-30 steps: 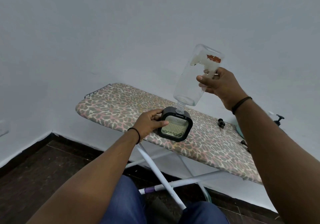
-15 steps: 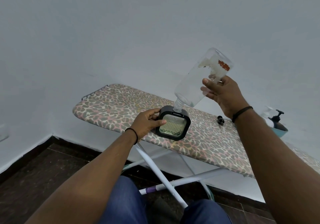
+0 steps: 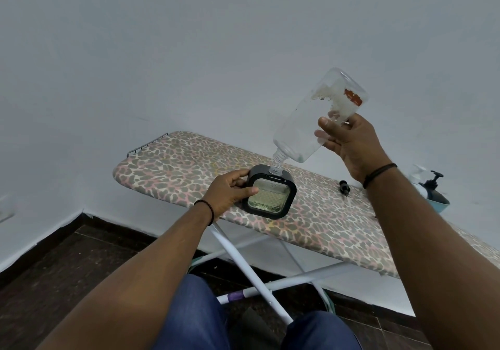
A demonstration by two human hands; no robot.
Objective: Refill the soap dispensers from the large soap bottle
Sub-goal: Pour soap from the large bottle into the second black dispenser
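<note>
Soap bottle (image 3: pixel 319 117), gripped in my right hand (image 3: pixel 349 144), drains into the dispenser (image 3: pixel 270 192) my left hand (image 3: pixel 230 190) grips; next, right it carefully.

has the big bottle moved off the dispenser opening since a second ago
Yes. The large soap bottle has tilted further rightward, its neck lifted slightly off the dispenser opening, which stays on the ironing board.

Clear soap bottle (image 3: pixel 313 122) tilted neck-down above black square dispenser (image 3: pixel 270 191).
</note>
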